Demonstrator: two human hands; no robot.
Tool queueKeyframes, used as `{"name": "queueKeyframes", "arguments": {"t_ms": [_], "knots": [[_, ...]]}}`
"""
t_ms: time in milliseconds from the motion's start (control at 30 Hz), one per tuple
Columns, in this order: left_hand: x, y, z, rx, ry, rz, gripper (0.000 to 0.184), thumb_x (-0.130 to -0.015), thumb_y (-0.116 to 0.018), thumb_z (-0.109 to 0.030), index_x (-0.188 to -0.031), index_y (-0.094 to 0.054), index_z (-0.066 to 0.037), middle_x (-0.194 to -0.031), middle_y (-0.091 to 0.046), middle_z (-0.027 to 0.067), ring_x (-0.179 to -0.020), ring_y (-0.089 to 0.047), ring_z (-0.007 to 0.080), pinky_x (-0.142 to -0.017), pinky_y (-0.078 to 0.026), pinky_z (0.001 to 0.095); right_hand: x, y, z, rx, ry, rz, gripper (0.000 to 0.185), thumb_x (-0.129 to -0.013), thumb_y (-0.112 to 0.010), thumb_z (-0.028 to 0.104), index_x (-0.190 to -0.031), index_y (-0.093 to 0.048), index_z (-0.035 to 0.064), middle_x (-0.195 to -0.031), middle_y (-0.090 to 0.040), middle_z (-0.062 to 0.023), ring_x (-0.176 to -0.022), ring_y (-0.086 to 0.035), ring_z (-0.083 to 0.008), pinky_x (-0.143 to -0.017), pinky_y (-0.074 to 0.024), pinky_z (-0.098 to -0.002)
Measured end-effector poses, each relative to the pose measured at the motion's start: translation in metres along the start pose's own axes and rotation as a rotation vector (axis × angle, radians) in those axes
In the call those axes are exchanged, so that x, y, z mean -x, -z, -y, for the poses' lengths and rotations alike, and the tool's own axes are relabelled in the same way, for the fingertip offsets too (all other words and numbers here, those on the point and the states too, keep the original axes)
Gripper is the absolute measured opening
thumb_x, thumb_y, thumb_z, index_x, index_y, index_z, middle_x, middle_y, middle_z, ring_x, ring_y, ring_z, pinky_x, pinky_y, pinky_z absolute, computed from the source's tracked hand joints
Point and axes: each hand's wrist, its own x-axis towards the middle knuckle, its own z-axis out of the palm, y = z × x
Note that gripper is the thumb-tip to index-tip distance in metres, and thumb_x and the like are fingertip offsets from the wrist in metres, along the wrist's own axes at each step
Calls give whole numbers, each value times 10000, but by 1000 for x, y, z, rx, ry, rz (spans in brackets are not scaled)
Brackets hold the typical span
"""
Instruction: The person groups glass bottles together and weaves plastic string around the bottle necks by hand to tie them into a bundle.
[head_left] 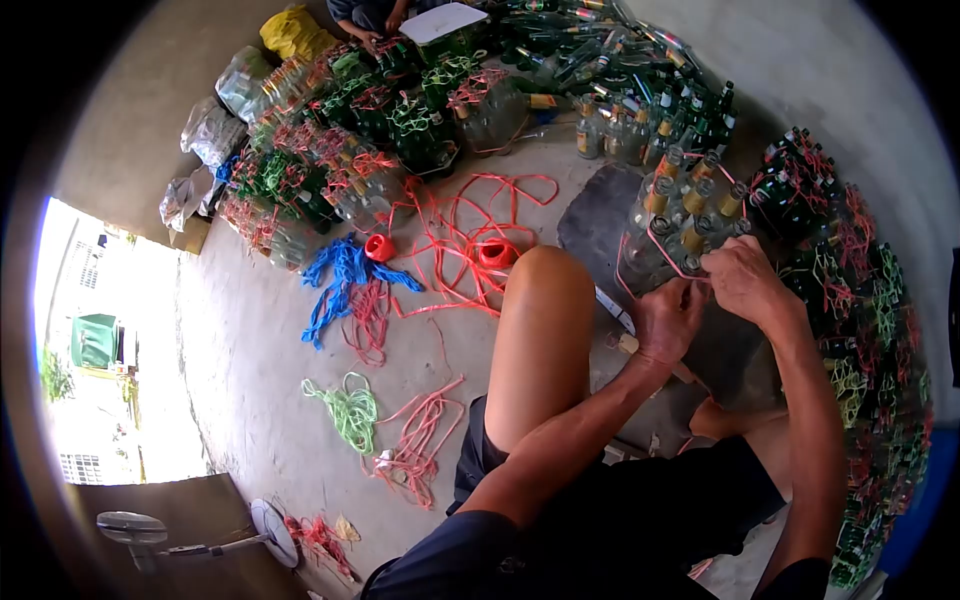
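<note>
A cluster of clear glass bottles with gold-labelled necks stands upright in front of me on a dark slab. Pink plastic string runs around the necks and the side of this cluster, leading to my hands. My left hand is closed in a pinch at the near side of the bottles, on the string. Close beside it, my right hand is also closed on the string, against the nearest bottle. The fingertips partly hide the spot where the string meets them.
Red string, blue strips and green string lie on the floor to the left. Tied bottle bundles line the back and right side. A person sits at the back. A fan stands lower left.
</note>
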Motion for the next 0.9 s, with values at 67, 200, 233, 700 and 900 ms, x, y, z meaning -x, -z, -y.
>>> {"name": "queueKeyframes", "arguments": {"t_ms": [67, 200, 233, 700, 900], "knots": [[0, -3, 2, 7, 27, 11, 167, -956, -734, -178, -896, -745, -23, -700, -715, 125, -612, -726, 262, -569, -540, 378, -4, 2, -2, 21, -10, 56, 134, -896, -580, 80, -795, -667, 80, -869, -710, -149, -957, -664, -362, -944, -462, -466], [3, -8, 9, 42, 73, 20, 207, -976, -720, -199, -881, -742, -17, -704, -740, 110, -631, -749, 248, -578, -554, 364, -15, -1, -5, 78, -65, 239, 175, -911, -565, 112, -852, -728, 85, -946, -730, -192, -1031, -663, -384, -961, -465, -465], [3, -8, 8, 28, 77, 15, 214, -981, -717, -204, -882, -742, -15, -706, -742, 112, -636, -754, 244, -581, -557, 361, -18, 0, -5, 92, -81, 286, 186, -911, -563, 117, -869, -741, 84, -967, -733, -202, -1053, -661, -391, -968, -467, -467], [21, -21, 24, 313, 315, 117, 413, -1109, -613, -280, -911, -734, 62, -755, -753, 77, -689, -635, 70, -625, -510, 289, -21, 18, -10, -686, -288, 162, 176, -860, -685, 67, -993, -691, -47, -781, -689, -94, -748, -661, -143, -690, -521, -334], [19, -26, 22, 499, 364, 170, 452, -1121, -598, -302, -876, -703, 63, -757, -691, 37, -685, -605, 70, -664, -546, 286, -9, 17, -18, -894, -352, 37, 212, -895, -696, 80, -1066, -661, -39, -868, -673, -41, -795, -630, -96, -685, -495, -283]]}}
